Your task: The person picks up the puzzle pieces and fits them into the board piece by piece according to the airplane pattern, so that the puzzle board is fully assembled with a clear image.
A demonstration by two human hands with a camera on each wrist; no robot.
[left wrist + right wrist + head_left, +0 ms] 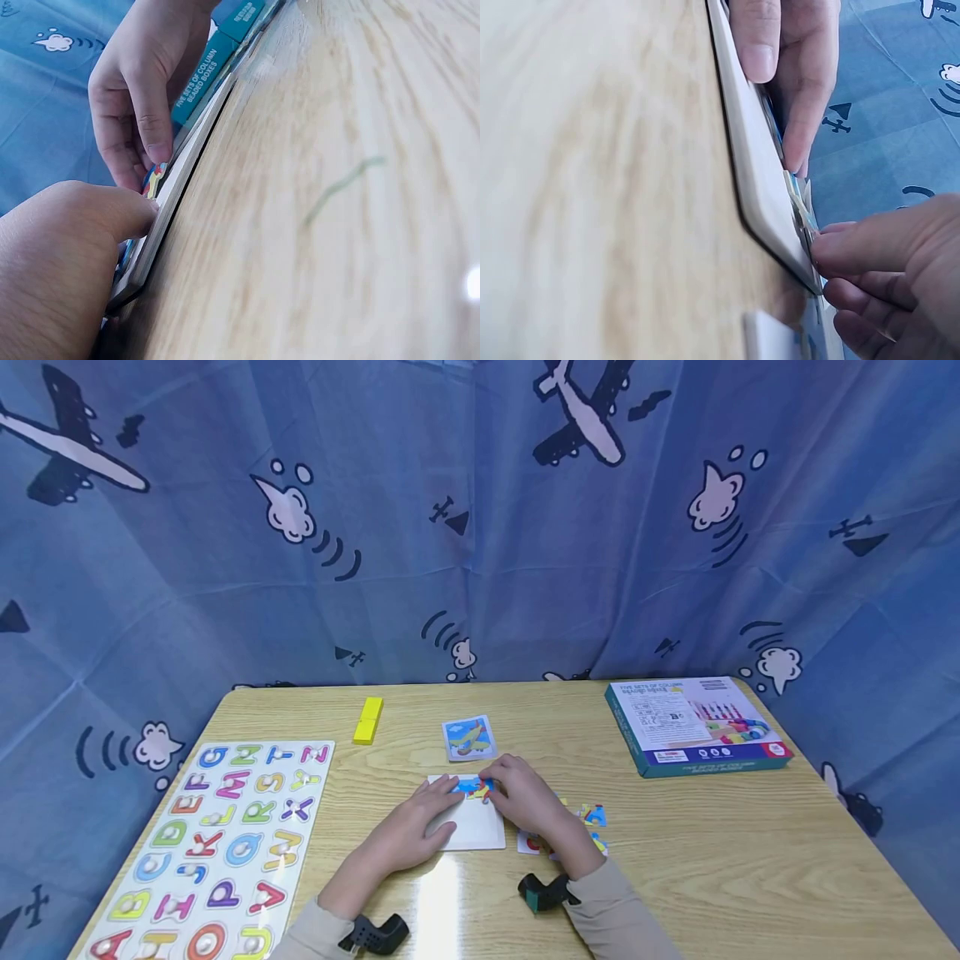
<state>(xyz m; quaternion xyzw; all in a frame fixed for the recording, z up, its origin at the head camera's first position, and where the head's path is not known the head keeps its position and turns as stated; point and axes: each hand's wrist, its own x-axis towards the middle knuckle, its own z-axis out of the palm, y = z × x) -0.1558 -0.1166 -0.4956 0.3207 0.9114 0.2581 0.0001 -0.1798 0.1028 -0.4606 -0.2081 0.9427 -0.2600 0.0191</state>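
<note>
A white puzzle board [478,828] lies on the table, with colourful jigsaw pieces [466,787] along its far edge. My left hand [411,828] rests on the board's left side, fingers stretched over those pieces and thumb near the surface. At the far right corner, my right hand [527,797] pinches a jigsaw piece [798,196] between thumb and fingers; it tilts slightly up from the board in the right wrist view. My fingers hide part of it. Beyond the board lies a picture card [469,739] of a yellow airplane.
Loose jigsaw pieces [594,815] lie right of the board, partly under my right forearm. A letter board [217,843] covers the left side. Yellow blocks [367,721] stand at the back left, and a boxed bead set [697,727] at the back right.
</note>
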